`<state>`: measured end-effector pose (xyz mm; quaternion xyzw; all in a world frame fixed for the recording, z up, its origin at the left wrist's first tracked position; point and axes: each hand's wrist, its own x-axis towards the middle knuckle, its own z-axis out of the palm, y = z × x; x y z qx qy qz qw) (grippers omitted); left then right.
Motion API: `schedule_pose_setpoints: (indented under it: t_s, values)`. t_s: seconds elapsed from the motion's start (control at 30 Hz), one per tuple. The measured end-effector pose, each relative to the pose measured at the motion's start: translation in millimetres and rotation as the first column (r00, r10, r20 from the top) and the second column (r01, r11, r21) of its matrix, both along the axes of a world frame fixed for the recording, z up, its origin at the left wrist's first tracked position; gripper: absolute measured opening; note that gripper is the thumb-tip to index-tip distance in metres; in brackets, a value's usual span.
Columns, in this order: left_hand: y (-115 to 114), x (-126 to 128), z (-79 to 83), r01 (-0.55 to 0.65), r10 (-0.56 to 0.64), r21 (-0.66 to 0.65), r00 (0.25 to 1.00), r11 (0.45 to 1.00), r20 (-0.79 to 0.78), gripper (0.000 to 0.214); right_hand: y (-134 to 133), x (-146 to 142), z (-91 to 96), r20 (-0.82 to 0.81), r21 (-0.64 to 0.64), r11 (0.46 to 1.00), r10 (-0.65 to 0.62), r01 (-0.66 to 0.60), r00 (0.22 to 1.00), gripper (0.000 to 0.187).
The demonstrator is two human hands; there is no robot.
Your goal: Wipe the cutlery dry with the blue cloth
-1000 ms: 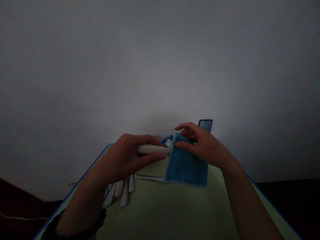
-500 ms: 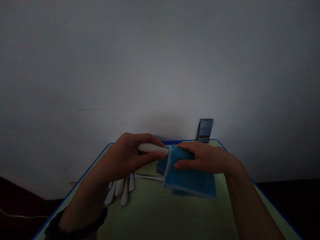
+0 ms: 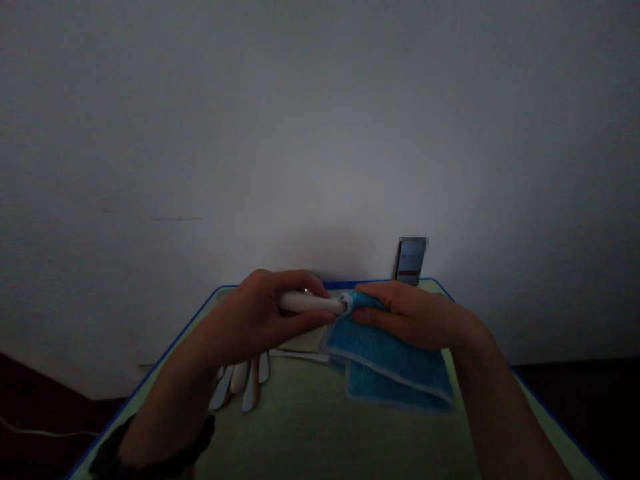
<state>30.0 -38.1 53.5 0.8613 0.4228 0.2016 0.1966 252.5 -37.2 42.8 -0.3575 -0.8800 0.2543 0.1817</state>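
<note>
My left hand (image 3: 260, 310) is closed around the thick white handle (image 3: 310, 303) of a utensil, thumb and fingers along its sides. The utensil's far end is covered by a blue cloth (image 3: 400, 370) with a pale border, so its kind is hidden. My right hand (image 3: 410, 312) pinches the folded cloth around that end, just right of the handle. The rest of the cloth hangs down over the table. Below my left hand lie several utensils (image 3: 250, 387) with metal, white and wood-coloured handle ends, partly covered by the hand.
The pale green table (image 3: 320, 433) has a blue edge and stands against a grey wall (image 3: 320, 147). A phone (image 3: 410, 263) leans on the wall at the back right. A long thin metal utensil (image 3: 300, 357) lies across the table's middle. A white cable (image 3: 50, 433) runs at the far left.
The cloth has bunched tighter around the utensil's covered end, and its hanging part has swung down and right. The handle has shifted slightly right and down, with my left hand on it.
</note>
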Motion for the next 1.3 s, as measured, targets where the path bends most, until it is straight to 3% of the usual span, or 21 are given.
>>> schedule_pose_setpoints:
  t_s: [0.2,0.5,0.6,0.7,0.9,1.3]
  values:
    - [0.1,1.1,3.2,0.041,-0.044,-0.019,0.989,0.999,-0.139,0.036,-4.8,3.4,3.6,0.036,-0.008,1.000,-0.003,0.003,0.999,0.021]
    - [-1.6,-1.3,4.0,0.114,-0.116,-0.023,0.987,0.993,-0.111,0.038,0.4,4.5,0.6,0.029,-0.013,1.000,-0.023,0.023,0.999,0.020]
    - [-0.3,-2.0,2.8,0.100,-0.108,-0.062,0.986,0.993,-0.128,0.043,0.6,3.7,0.8,0.014,0.020,0.998,-0.056,0.056,0.998,0.020]
    - [-0.9,-0.4,2.8,0.109,-0.117,-0.061,0.985,0.992,-0.129,0.034,0.4,2.5,0.8,0.020,0.037,0.996,-0.084,0.083,0.996,0.021]
    - [-2.9,4.1,4.7,0.049,-0.049,0.009,0.997,0.999,-0.058,0.023,0.4,0.2,0.3,0.036,0.047,0.996,-0.081,0.079,0.996,0.020]
    - [-1.2,8.6,1.6,0.052,-0.040,0.084,0.990,0.995,-0.139,0.023,-1.5,-2.5,1.2,0.053,0.063,0.997,-0.056,0.053,0.997,0.021]
